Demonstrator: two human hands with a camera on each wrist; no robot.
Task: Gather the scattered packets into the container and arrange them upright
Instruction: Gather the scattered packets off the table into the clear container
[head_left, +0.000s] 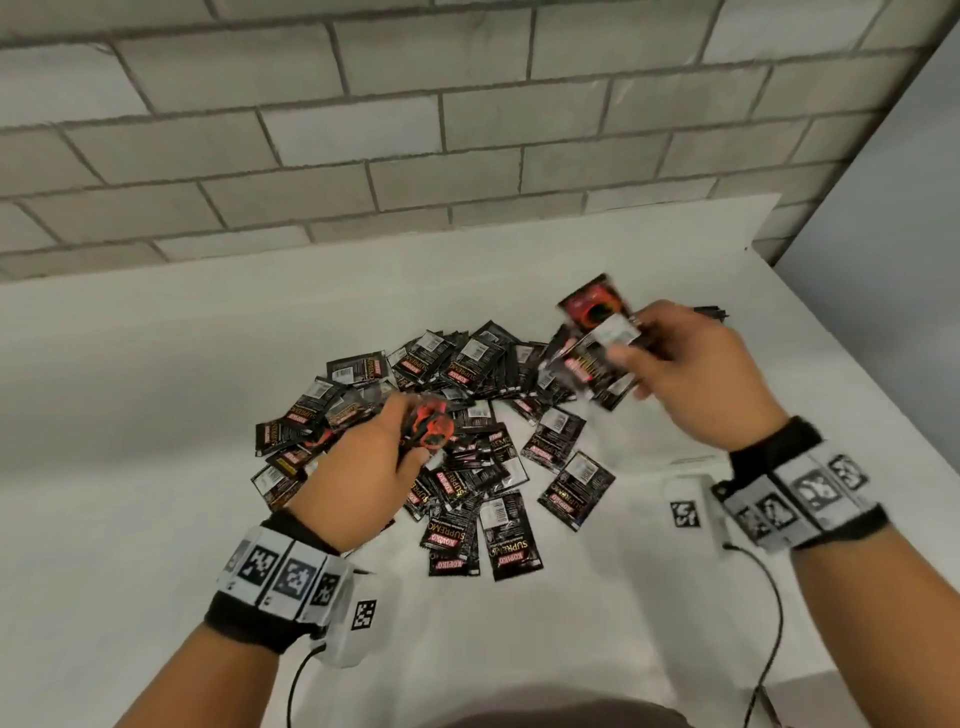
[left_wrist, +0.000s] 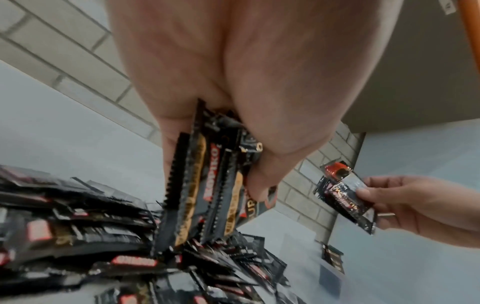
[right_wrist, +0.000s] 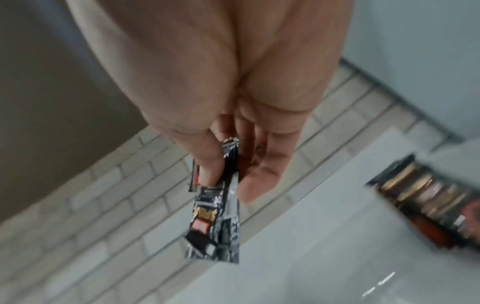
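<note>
Many black Kopiko packets (head_left: 467, 415) lie in a loose pile mid-table. My left hand (head_left: 410, 441) hovers over the pile's left part and grips a bundle of several packets (left_wrist: 207, 185), held edge-on between thumb and fingers. My right hand (head_left: 628, 353) is raised above the pile's right edge and pinches a few packets (head_left: 597, 338), also seen in the right wrist view (right_wrist: 218, 216). A row of packets stands on edge in a blurred container (right_wrist: 428, 201) to the right. Only its dark top (head_left: 709, 313) shows behind my right hand.
The white table (head_left: 156, 415) ends at a grey brick wall (head_left: 363, 130) behind the pile. Its right edge (head_left: 857, 364) runs diagonally past my right wrist. Cables hang from both wristbands over the near table.
</note>
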